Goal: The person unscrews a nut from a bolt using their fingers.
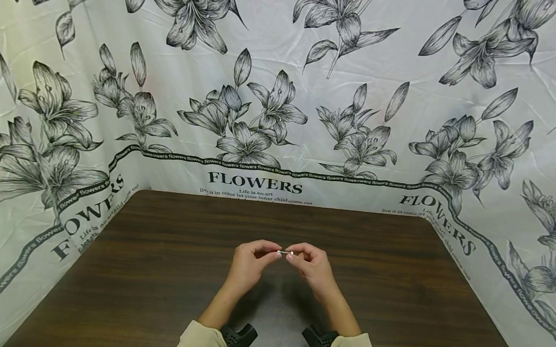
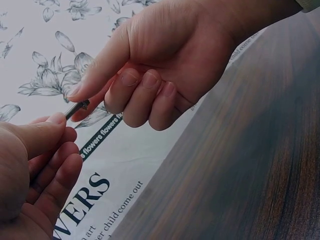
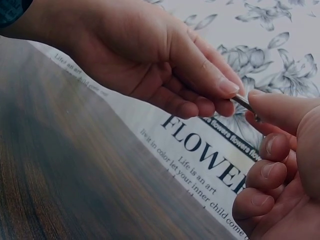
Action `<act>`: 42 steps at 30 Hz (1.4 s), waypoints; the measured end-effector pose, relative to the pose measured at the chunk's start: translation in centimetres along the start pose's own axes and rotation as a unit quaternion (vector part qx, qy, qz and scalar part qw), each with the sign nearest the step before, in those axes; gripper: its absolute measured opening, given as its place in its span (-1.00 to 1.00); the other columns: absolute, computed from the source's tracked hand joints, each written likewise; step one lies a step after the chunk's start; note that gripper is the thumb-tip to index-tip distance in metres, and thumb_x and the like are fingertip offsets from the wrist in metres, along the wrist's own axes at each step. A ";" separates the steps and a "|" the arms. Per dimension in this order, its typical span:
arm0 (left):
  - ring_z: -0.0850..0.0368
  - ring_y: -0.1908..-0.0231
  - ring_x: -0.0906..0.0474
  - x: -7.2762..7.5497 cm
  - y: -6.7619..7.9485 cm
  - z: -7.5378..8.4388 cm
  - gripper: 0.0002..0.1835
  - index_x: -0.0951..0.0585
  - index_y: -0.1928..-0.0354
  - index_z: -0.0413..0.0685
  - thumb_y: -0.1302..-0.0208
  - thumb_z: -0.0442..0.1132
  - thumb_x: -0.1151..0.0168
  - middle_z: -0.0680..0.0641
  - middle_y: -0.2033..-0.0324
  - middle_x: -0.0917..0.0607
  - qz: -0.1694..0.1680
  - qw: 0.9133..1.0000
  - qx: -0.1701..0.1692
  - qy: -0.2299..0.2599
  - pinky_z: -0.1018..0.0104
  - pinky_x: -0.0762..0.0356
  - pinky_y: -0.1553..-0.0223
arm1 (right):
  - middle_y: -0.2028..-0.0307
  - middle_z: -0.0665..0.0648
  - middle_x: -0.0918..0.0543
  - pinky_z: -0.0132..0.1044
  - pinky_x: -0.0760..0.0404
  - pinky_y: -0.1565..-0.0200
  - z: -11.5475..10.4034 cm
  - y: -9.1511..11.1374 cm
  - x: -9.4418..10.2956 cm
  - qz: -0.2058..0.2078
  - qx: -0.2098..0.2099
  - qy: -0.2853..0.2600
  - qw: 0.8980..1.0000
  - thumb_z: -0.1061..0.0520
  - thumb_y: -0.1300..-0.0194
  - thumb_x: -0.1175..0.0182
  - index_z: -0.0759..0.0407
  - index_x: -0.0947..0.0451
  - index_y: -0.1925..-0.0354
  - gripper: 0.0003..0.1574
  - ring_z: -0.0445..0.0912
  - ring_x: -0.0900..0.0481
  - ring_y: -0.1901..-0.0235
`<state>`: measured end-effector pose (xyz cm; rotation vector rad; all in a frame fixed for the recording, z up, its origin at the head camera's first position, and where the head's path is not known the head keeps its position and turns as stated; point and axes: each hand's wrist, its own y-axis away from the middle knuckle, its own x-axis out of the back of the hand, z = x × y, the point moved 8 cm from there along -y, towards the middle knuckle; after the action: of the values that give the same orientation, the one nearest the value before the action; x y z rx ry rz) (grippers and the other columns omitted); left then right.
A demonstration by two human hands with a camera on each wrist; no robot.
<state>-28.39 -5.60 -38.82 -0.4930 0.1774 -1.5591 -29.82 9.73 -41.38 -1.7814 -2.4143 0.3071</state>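
Observation:
A small metal bolt (image 1: pixel 285 252) is held up in front of me between both hands, lying roughly level in the head view. Its threaded shaft (image 2: pixel 75 109) shows in the left wrist view, with a wider piece at the end by the right hand. My left hand (image 1: pixel 247 266) pinches one end between thumb and forefinger. The right hand (image 1: pixel 314 269) has thumb and forefinger at the other end. In the right wrist view the bolt (image 3: pixel 242 103) spans the short gap between the two thumbs; the fingertips hide its ends. The right hand's other fingers (image 3: pixel 270 172) are curled in.
Below the hands lies a dark brown wood-grain table (image 1: pixel 162 273). A white cloth (image 1: pixel 362 98) printed with lilies and lettering rises behind it and along both sides. Black devices (image 1: pixel 239 336) are strapped at both wrists, by the cream sleeves (image 1: pixel 202 344).

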 end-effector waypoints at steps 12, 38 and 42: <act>0.07 0.38 -0.63 0.2 0.0 -0.3 -0.89 -0.73 0.30 -0.24 -0.11 -0.50 -0.38 -0.13 0.39 -0.73 0.001 1.000 0.011 -0.004 0.39 -0.58 0.33 | 0.69 0.00 -0.30 -0.44 -0.19 0.64 -0.2 -0.1 0.5 0.017 0.009 0.044 0.999 0.38 -0.26 -0.26 0.56 -0.57 0.14 -0.76 -0.27 -0.20 0.73; 0.22 0.45 -0.58 -0.5 -0.2 -7.8 -0.90 -0.75 0.31 -0.16 -0.11 -0.33 -0.45 0.08 0.47 -0.72 -0.055 0.994 0.048 -0.087 0.35 -0.52 0.42 | 0.27 0.05 -0.75 -0.33 -0.47 0.50 6.9 -0.5 3.2 0.023 -0.026 0.393 0.919 0.13 -0.15 -0.41 0.10 -0.77 0.21 -0.81 -0.21 -0.48 0.55; 0.20 0.52 -0.55 -0.7 0.0 -8.7 -0.89 -0.74 0.30 -0.21 -0.13 -0.33 -0.43 0.05 0.51 -0.70 -0.075 0.990 0.064 -0.098 0.34 -0.51 0.49 | 0.26 0.03 -0.75 -0.21 -0.55 0.40 7.2 -0.4 3.4 0.030 -0.034 0.422 0.905 0.12 -0.13 -0.42 0.06 -0.77 0.21 -0.80 -0.13 -0.59 0.44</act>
<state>-32.01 -6.59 -46.64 -0.5645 -0.1122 -1.6454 -32.79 12.20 -48.37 -1.5445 -1.7508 -0.4670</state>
